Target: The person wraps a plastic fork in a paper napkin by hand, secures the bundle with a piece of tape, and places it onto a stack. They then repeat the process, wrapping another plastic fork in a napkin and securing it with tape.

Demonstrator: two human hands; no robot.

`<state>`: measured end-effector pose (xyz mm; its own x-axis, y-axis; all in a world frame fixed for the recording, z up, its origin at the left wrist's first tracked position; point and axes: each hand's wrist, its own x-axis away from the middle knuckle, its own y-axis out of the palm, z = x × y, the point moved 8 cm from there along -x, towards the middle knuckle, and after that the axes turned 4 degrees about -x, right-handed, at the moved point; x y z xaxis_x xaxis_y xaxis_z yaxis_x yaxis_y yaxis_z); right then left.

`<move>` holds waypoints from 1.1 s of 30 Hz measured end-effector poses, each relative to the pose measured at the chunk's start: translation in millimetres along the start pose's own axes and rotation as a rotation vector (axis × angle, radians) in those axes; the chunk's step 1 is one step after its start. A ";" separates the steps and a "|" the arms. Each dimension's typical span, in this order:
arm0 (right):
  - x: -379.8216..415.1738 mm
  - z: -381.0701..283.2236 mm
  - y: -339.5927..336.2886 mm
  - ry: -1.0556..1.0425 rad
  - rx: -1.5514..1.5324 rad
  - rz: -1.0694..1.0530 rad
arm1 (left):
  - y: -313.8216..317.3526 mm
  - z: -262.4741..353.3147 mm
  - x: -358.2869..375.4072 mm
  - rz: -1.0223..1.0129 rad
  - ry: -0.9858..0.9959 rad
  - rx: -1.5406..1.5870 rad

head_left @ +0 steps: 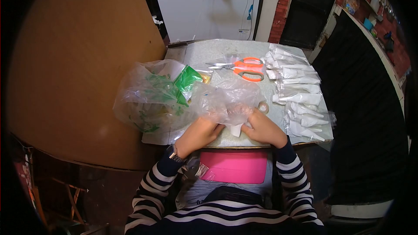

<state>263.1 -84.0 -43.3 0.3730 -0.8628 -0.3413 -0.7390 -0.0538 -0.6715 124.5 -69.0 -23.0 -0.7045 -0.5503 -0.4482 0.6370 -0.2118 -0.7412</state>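
Observation:
A clear plastic bag [226,98] lies at the front middle of the table, with both hands at it. My left hand [201,132] has its fingers under the film, closed on the bag's left side. My right hand [263,126] is closed on its right side, fingertips partly covered by plastic. Between the hands a small white piece [236,130] sticks out of the bag toward me. Just right of the bag is a roll of tape [263,107]. Behind it lie orange-handled scissors [244,68], blades pointing left.
On the table [209,48], a large clear bag [143,95] with a green packet [188,80] lies left. White wrapped items [300,87] line the right edge. A pink object [233,166] rests on my lap. A brown panel [82,69] stands left, a white appliance [204,13] behind.

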 end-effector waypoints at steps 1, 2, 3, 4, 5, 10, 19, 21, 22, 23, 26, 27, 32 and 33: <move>-1.2 1.1 -1.5 0.021 -0.024 -0.010 | 0.0 -1.0 -0.9 0.012 -0.003 0.013; -2.1 0.5 -2.7 0.043 -0.049 -0.021 | 0.6 -2.0 -1.9 0.023 -0.007 0.026; -2.1 1.9 -5.0 0.115 -0.023 -0.021 | 1.1 -3.2 -2.8 0.035 -0.011 0.038; -2.0 1.3 -8.2 0.186 0.003 -0.021 | 1.9 -5.7 -4.2 0.041 -0.020 0.030; -1.6 3.5 -9.9 0.258 0.030 -0.021 | 2.8 -8.6 -5.8 0.047 -0.030 0.022; 12.5 -13.6 -22.0 0.198 -0.026 0.230 | 4.8 -15.3 -6.3 0.140 -0.069 0.000; 21.1 -18.2 -21.9 0.120 0.231 0.369 | 8.6 -13.6 -1.9 0.179 -0.073 -0.074; 19.4 -8.1 -17.8 0.187 0.179 0.352 | 12.9 -18.3 -2.0 0.210 -0.068 -0.108; 17.9 -4.7 -16.5 0.192 0.186 0.357 | 15.6 -19.6 -2.1 0.207 -0.058 -0.137; 16.9 -2.2 -15.7 0.198 0.193 0.360 | 18.3 -20.1 -1.8 0.204 -0.050 -0.165; 13.8 -3.4 -16.1 0.177 0.281 0.372 | 24.7 -14.3 1.5 0.225 -0.061 -0.310; 14.0 -1.5 -15.1 0.206 0.286 0.379 | 26.2 -11.7 2.6 0.237 -0.070 -0.369; 15.2 7.2 -7.3 0.254 0.277 0.367 | 27.9 -6.9 7.1 0.289 -0.076 -0.400; 18.4 11.1 -6.6 0.231 0.198 0.415 | 25.3 -1.8 7.9 0.318 -0.043 -0.410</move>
<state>281.1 -94.0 -52.4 -0.0793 -0.8810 -0.4664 -0.6697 0.3937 -0.6297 134.4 -77.2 -46.2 -0.4770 -0.5704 -0.6687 0.6365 0.3005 -0.7103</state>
